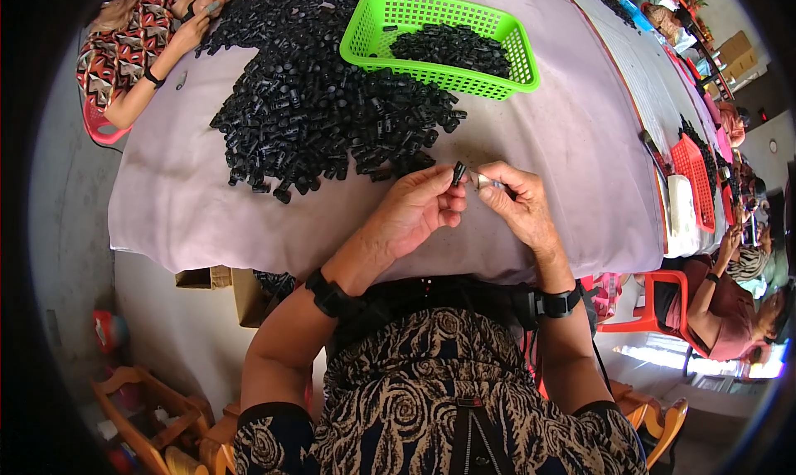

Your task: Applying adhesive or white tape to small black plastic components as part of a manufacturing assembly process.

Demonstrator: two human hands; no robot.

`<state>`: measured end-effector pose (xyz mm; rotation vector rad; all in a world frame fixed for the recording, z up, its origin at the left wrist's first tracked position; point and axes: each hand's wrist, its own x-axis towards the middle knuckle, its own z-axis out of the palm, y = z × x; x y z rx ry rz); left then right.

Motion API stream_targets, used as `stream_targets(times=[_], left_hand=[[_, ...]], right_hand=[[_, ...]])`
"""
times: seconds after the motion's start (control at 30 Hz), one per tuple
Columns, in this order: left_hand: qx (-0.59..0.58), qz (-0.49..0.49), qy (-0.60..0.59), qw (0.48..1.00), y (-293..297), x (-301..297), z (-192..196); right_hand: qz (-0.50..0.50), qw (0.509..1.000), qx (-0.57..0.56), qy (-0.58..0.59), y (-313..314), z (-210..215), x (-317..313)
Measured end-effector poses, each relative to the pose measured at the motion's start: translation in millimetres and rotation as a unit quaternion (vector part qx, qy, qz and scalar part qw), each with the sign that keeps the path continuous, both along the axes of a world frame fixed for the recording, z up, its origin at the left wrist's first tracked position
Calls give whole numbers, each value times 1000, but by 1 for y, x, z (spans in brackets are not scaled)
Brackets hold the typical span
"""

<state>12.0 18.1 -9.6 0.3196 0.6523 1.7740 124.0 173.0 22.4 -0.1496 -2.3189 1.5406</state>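
Between the thumb and fingers of my left hand (419,210) is a small black cylindrical plastic part (458,173), held tilted above the near side of the table. Just to its right, my right hand (524,205) pinches a small silvery-grey tool (496,184), its tip close to the black part. Most of the tool is covered by my fingers, so its exact kind cannot be made out. Beyond my left hand spreads a large heap of similar black parts (307,118). A bright green perforated basket (524,60) with more black parts in it stands at the far side of the heap.
A pale pinkish cloth covers the table (191,218). At the far left a co-worker's hand (191,31) works beside the heap. To the right is another table with a red basket (692,185), and a seated person (717,301) on a red chair. Cardboard boxes (240,297) stand below the table edge.
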Motion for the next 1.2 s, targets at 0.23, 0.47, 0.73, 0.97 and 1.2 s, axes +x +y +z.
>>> stream_targets(times=[0.23, 0.47, 0.73, 0.97, 1.2], left_hand=[[29, -6, -56, 998, 1, -1, -2], [24, -5, -63, 998, 1, 0, 0], [22, -8, -37, 999, 1, 1, -1], [33, -17, -35, 999, 0, -1, -3], [48, -66, 0, 997, -1, 4, 0]], right_hand=[[23, 999, 38, -1, -5, 10, -1], [19, 998, 56, -14, -5, 10, -1], [20, 997, 74, -17, -4, 12, -1], [16, 999, 34, -24, -5, 5, -2], [-67, 998, -4, -2, 9, -10, 1]])
